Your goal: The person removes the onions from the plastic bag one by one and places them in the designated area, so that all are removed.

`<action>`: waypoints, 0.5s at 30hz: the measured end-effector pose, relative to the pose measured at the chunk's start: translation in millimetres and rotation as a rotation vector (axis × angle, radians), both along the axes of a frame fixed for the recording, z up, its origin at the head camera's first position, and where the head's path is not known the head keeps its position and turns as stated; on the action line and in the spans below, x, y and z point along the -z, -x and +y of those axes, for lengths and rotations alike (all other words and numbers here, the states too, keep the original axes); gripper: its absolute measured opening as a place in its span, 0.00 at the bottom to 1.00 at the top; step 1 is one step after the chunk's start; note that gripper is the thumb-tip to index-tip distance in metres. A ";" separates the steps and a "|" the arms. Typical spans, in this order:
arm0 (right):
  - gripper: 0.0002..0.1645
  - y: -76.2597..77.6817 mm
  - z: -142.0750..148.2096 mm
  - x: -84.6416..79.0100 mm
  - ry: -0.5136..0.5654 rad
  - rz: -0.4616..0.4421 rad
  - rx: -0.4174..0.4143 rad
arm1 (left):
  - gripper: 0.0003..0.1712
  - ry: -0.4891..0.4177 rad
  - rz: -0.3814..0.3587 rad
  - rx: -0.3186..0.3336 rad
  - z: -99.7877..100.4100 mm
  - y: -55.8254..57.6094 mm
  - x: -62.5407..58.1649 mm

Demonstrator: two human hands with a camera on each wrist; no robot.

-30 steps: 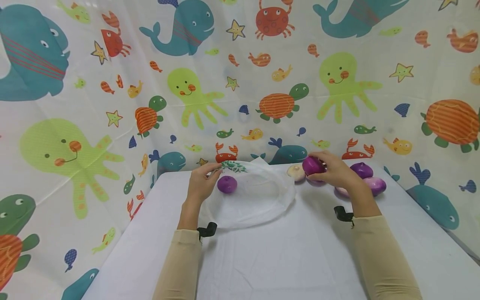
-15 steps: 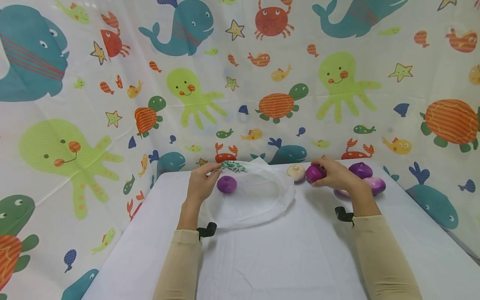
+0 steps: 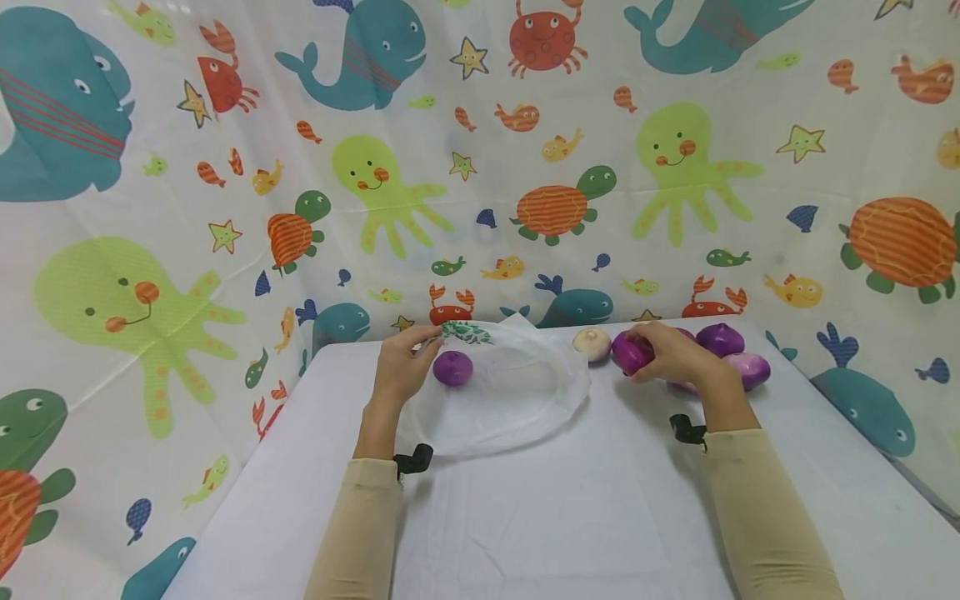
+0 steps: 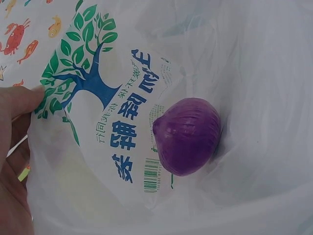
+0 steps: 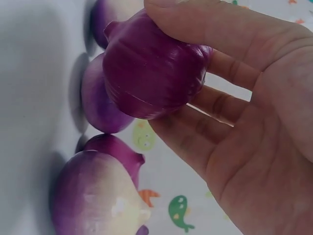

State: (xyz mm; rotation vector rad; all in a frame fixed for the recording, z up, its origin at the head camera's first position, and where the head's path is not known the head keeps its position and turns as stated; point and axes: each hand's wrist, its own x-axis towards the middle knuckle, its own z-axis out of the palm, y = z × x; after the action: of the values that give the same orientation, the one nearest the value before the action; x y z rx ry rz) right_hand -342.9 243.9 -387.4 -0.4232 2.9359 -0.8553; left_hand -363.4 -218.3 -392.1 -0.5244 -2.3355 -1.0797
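Observation:
My left hand pinches the rim of a thin white plastic bag, spread open on the table; its printed green-leafed tree shows in the left wrist view. Inside the bag lies one purple onion, a smooth, shiny one. My right hand grips another purple onion between thumb and fingers, just right of the bag. In the right wrist view this onion is held in front of several others. A pale onion sits between the bag and the held onion.
Beyond my right hand are more onions, among them a dark purple one and a purple-and-white one, partly hidden by my wrist. A white cloth covers the table. A sea-animal curtain hangs right behind its far edge.
My right hand has lowered the purple onion slightly and turned it a little. The left hand, the bag and the onion in it have stayed in place.

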 end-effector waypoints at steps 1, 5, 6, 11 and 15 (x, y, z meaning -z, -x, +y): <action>0.46 0.4 0.3 0.4 -0.002 -0.008 0.004 | 0.14 0.000 0.001 0.001 -0.1 0.0 0.0; 0.46 0.9 0.8 2.0 -0.021 -0.038 0.009 | 0.14 0.000 0.003 0.000 -0.2 0.4 0.4; 0.46 0.8 1.0 2.3 -0.026 -0.046 0.008 | 0.14 0.000 0.001 -0.002 -0.2 0.4 0.7; 0.44 1.0 1.7 4.7 -0.045 -0.073 0.012 | 0.14 0.003 -0.005 -0.007 0.1 -0.2 0.6; 0.44 1.9 0.6 7.0 -0.066 -0.095 0.022 | 0.13 -0.003 -0.008 -0.006 -0.1 -0.6 0.1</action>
State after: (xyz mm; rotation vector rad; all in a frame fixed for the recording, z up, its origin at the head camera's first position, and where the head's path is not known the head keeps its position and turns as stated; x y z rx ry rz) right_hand -344.8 244.5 -394.3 -0.3375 2.8773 -0.7561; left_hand -362.8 -218.4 -392.2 -0.5128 -2.3402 -1.0844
